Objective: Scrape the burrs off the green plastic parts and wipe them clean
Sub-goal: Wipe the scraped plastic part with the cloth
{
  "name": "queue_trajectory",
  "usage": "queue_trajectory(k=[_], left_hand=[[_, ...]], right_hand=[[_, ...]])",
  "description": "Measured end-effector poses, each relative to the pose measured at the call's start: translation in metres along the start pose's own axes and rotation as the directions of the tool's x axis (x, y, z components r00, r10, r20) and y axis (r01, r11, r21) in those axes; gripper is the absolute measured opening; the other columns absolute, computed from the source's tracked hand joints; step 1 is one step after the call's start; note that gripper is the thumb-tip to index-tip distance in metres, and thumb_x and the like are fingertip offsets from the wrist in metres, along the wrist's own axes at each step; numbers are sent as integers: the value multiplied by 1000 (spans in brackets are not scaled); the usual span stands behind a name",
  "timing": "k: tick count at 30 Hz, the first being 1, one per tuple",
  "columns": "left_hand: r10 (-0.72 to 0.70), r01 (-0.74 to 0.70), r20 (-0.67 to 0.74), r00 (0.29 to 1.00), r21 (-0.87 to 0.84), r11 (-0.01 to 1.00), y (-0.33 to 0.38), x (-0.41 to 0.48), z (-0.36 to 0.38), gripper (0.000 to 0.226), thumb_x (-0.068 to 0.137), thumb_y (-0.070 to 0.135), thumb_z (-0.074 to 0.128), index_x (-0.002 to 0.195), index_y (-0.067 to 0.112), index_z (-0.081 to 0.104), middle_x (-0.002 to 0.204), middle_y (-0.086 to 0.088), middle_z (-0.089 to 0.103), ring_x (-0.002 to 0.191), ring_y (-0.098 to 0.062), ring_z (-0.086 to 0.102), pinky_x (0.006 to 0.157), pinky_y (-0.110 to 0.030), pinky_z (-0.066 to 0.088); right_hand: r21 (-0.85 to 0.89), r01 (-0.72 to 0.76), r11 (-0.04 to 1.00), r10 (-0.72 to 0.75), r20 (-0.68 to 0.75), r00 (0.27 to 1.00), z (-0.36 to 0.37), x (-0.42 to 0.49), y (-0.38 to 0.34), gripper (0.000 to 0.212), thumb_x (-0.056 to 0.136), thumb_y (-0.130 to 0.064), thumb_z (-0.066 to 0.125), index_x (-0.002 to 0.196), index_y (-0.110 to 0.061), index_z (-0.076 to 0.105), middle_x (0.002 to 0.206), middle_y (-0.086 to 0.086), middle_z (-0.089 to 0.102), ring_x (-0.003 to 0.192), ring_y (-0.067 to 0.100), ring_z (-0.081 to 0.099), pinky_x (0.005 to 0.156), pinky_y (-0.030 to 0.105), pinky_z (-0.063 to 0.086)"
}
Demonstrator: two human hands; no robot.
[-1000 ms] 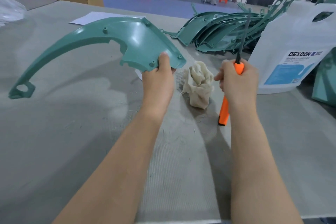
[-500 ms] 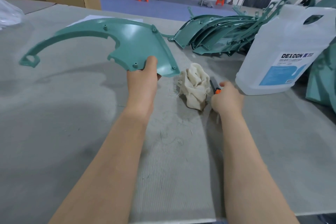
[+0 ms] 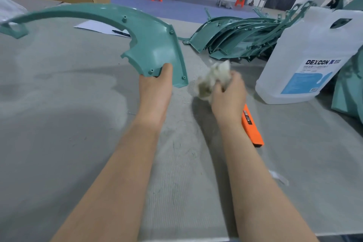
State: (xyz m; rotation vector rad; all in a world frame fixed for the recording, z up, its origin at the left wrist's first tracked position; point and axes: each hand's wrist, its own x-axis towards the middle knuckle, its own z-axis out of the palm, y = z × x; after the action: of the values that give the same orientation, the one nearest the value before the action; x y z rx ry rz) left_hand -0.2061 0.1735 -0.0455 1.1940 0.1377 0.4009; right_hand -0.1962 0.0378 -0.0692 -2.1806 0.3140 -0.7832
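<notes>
Crumpled rag (image 3: pixel 213 79) gripped beside curved plastic part (image 3: pixel 149 45).

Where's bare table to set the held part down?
Free: the grey table left of the left hand, under the held green part. Crowded right: right hand gripping the rag, orange scraper, jug, stacked green parts.

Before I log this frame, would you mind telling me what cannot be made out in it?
All in the head view:
- Rag gripped by the right hand: motion blur smears it, so its folds are unclear.
- Orange scraper: its blade end is hidden under the right wrist.
- Green part held by the left hand: burrs are too small to see.
- Jug: fine label print is too small; its top is cut off.
</notes>
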Motion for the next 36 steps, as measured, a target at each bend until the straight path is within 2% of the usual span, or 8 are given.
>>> queue_trajectory(k=[2,5,10,16,24,27,32,36], left_hand=[[-15,15,12,1000,17,1000,0,-1,0,19,86,9,53,86,27,55,79,11,61,78,-10,56,89,-42,53],[-49,48,17,999,35,998,0,0,-1,11,86,12,53,89,22,54,83,5,59,78,-13,54,88,-43,53],[-69,69,26,997,9,998,-1,-1,0,14,87,9,52,96,20,52,86,2,57,78,-15,51,78,-36,49],[-94,96,62,994,-34,995,2,-2,1,17,89,4,50,100,16,56,94,0,61,85,-14,57,86,-31,54],[-80,88,117,990,-61,994,-1,-3,3,17,90,4,52,92,20,59,88,5,67,87,-12,65,79,-28,58],[-87,97,162,983,-55,994,-3,-3,3,11,89,8,54,88,15,62,73,8,69,71,-10,65,76,-28,55],[-125,131,197,972,-16,991,0,-6,7,22,79,27,59,90,8,62,84,-9,60,78,-23,55,76,-37,44],[-63,87,238,969,-90,992,0,-9,10,26,89,18,57,110,6,67,107,-5,72,104,-19,67,97,-41,50]], right_hand=[[439,-82,895,174,-174,969,-14,4,-7,13,97,-18,51,110,-14,52,102,-2,61,97,16,57,91,27,46],[753,-246,610,396,-20,918,-26,7,-6,17,100,-26,51,113,-16,54,111,1,66,104,15,63,96,33,51],[833,-338,439,399,156,904,-31,6,-9,29,95,-17,61,122,-6,54,118,12,67,104,24,67,94,47,54],[818,-289,498,344,119,931,-30,1,-17,18,100,-19,53,115,-11,55,113,7,64,102,19,64,95,40,53],[931,-279,234,253,219,942,-36,-4,-24,16,101,-7,43,103,-14,57,83,0,66,73,10,65,66,26,54],[913,-238,331,185,184,965,-30,-10,-31,12,100,-22,50,106,-14,58,95,3,67,90,15,65,81,32,54],[568,92,818,-165,78,983,-12,-25,-38,28,90,-33,55,112,-16,60,109,1,64,104,14,60,93,37,50],[488,143,861,-259,179,949,0,-30,-34,38,97,-28,55,130,-10,51,131,8,56,125,20,51,105,42,41]])
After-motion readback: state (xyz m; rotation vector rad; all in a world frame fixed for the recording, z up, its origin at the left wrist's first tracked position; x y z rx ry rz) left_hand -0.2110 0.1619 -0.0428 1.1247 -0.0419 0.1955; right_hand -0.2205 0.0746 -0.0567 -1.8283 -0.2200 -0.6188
